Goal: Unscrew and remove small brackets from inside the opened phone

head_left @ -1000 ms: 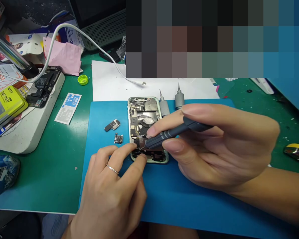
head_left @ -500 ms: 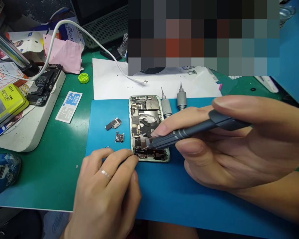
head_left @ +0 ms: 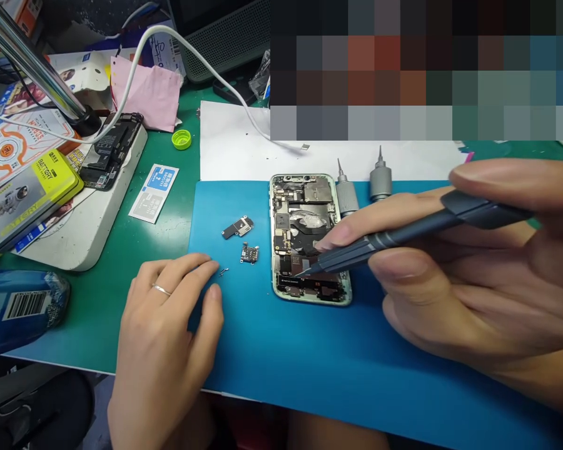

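My right hand (head_left: 431, 281) grips a dark grey pen-shaped tool (head_left: 385, 240) with a thin pointed tip. That tip is over the lower part of an opened phone (head_left: 309, 225), whose inner parts are bare; whether it touches cannot be told. My left hand (head_left: 164, 325), wearing a ring, rests on the blue mat (head_left: 281, 356) with thumb and fingers apart. Close to its fingertips lies a tiny metal piece (head_left: 223, 272). Between that hand and the phone lie a small circuit board part (head_left: 249, 252) and a dark metal cover plate (head_left: 238, 227).
Two grey knurled screwdrivers (head_left: 380, 178) stand beyond the phone. White paper (head_left: 234, 150) and a white cable (head_left: 169, 31) lie behind. To the left are a printed card (head_left: 154, 194), a green cap (head_left: 181, 139), a yellow battery box (head_left: 32, 200) and a blue package (head_left: 23, 309).
My left hand has moved off the phone's lower left edge to the mat, its fingers parting. The tool tip stays over the phone's lower part. The view has shifted.
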Available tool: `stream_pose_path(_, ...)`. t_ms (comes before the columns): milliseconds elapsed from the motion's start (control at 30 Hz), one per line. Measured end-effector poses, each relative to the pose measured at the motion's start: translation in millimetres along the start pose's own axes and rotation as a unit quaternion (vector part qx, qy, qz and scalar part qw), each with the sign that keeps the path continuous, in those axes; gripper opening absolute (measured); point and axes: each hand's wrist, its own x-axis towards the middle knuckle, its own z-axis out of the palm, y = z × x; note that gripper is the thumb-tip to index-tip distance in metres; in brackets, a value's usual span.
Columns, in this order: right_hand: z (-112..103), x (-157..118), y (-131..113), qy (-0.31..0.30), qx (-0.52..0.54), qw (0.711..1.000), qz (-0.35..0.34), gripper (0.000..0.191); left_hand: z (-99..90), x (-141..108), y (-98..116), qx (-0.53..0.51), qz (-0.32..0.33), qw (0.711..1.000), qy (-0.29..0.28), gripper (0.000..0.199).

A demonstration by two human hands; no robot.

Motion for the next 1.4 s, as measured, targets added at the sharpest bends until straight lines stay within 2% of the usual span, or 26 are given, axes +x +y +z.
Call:
stream_pose_path(133, 0.1, 5.4, -3.9, -0.014, -0.018, 1.000, -0.004, 0.084, 2.6, 1.1, -1.5, 0.001, 0.013, 1.000, -0.001, 0.022)
stream_pose_path(300, -0.2, 7.5, -4.4, -0.025, 0.004, 0.999, -0.022, 0.081, 2.2, 0.3, -3.7, -0.028, 0.002, 1.000, 0.011, 0.021)
stream_pose_path(500, 2.8, 4.7, -4.2, -0.025, 0.028, 0.999, 0.016, 0.084, 0.1, 0.2, -1.0, -0.036, -0.025, 0.998, 0.042, 0.026)
stream_pose_path(600, 2.5, 3.7, -3.6, -0.021, 0.025, 0.999, 0.014, 0.082, 3.2, -0.9, 4.9, -0.008, 0.011, 1.000, 0.019, 0.033)
stream_pose_path(767, 3.1, 6.8, -3.5, -0.017, 0.029, 0.999, 0.011, 0.076, 14.7, -1.6, 16.1, 0.020, 0.093, 0.994, -0.058, 0.044)
stream_pose_path(867, 4.5, 10.7, -4.1, -0.018, 0.043, 0.999, -0.004, 0.073, 19.4, -0.9, 17.9, 0.039, 0.103, 0.991, -0.071, 0.048)
stream_pose_path(1000, 5.2, 13.8, -6.5, -0.018, 0.042, 0.998, -0.041, 0.075, 21.1, -1.2, 16.8, 0.060, 0.101, 0.991, -0.058, 0.044)
stream_pose_path(1167, 5.6, 10.2, -11.7, -0.014, -0.009, 1.000, 0.009, 0.064, 23.1, -1.6, 15.4, 0.073, 0.106, 0.991, -0.038, 0.040)
stream_pose_path(1400, 6.5, 7.7, -10.7, -0.013, 0.032, 0.999, 0.005, 0.059, 26.4, -0.3, 13.8, 0.061, 0.096, 0.994, -0.008, 0.038)
